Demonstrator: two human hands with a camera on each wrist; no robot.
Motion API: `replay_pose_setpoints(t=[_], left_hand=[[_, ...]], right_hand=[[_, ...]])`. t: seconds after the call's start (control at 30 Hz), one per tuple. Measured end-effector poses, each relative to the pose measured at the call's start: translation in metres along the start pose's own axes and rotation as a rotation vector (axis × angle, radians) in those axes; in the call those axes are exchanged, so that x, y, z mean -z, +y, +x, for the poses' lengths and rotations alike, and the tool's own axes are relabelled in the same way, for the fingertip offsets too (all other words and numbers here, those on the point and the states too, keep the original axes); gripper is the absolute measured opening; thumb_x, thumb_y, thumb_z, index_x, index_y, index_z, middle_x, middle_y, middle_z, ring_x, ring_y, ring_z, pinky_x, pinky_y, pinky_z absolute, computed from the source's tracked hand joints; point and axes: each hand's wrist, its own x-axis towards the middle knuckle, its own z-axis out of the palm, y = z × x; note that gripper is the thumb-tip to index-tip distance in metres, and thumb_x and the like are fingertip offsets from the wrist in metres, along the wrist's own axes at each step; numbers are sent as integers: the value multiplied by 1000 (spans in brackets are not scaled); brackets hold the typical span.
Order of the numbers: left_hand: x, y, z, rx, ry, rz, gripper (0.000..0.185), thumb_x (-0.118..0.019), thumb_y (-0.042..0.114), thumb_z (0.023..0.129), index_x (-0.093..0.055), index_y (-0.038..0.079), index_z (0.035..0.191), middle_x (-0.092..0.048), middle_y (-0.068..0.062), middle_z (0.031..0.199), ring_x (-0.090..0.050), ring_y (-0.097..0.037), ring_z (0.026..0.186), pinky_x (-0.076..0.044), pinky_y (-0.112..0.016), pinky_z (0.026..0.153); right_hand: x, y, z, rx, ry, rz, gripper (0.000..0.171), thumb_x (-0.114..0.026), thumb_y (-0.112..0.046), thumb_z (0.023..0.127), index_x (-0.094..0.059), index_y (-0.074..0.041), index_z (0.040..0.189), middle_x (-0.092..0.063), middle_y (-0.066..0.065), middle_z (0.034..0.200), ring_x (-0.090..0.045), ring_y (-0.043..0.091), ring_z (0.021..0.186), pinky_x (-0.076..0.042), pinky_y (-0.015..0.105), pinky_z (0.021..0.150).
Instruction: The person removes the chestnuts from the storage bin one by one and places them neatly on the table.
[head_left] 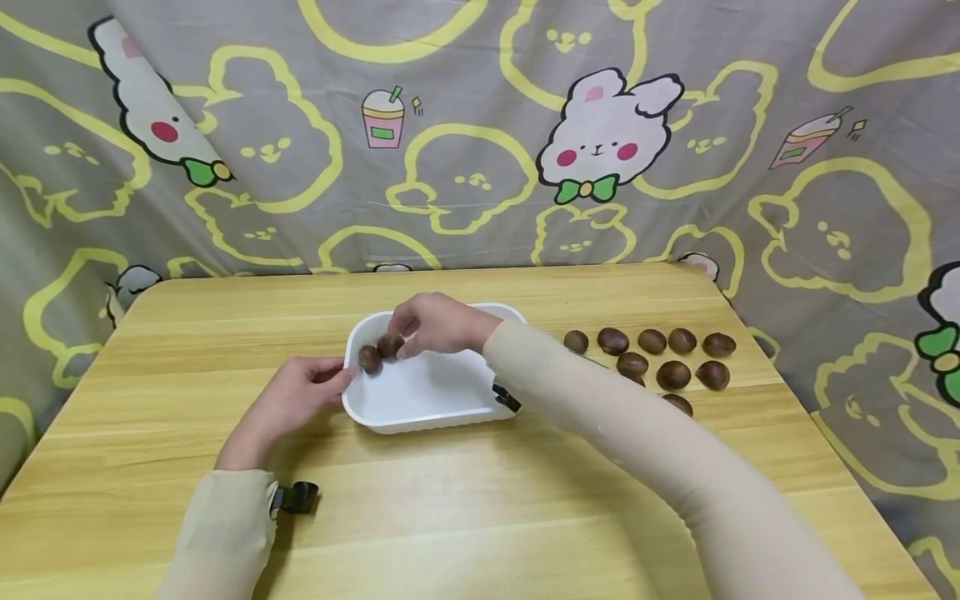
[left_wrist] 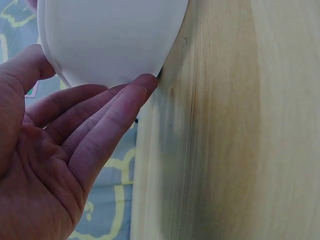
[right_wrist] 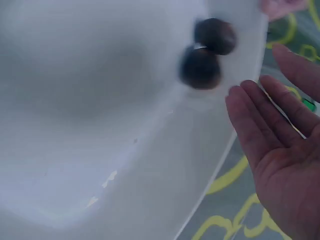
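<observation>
A white rounded plastic tray sits on the table with two brown chestnuts touching each other at its left end. My left hand holds that end from outside; in the left wrist view its thumb is at the rim and its fingertips meet the outer wall. Over the tray, beside the two chestnuts, is my right hand. The right wrist view shows its fingers extended and its palm bare. My right forearm covers part of the tray's right end.
Several loose chestnuts lie in uneven rows on the right of the wooden table, some partly behind my right sleeve. A grey patterned curtain hangs along the table's back and right sides.
</observation>
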Motion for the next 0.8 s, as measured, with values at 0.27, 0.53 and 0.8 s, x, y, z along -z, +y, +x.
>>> replay_pose_setpoints(t=[0.27,0.53,0.8], left_hand=[[-1,2,0,7,-3,11,45,-60,28,100,-61,-7,128,-70,-19,106,-70,-18,83,-52,-27,75],[-2,2,0,8,-2,16,45,-59,28,100,-61,-8,128,-70,-19,107,-69,-18,83,-52,-30,77],[-2,0,0,23,7,11,47,-59,31,100,-61,-6,129,-70,-18,108,-69,-18,84,-52,-29,78]], right_hand=[[-10,1,12,-20,25,-109,33,-73,-8,89,-67,-6,122,-65,5,123,-54,19,120,-39,28,102],[-19,3,22,-3,19,-148,35,-72,-8,90,-67,-6,124,-67,4,118,-57,17,111,-40,23,97],[-24,4,25,50,47,-257,18,-70,-4,90,-73,-8,107,-70,3,101,-57,14,90,-44,23,84]])
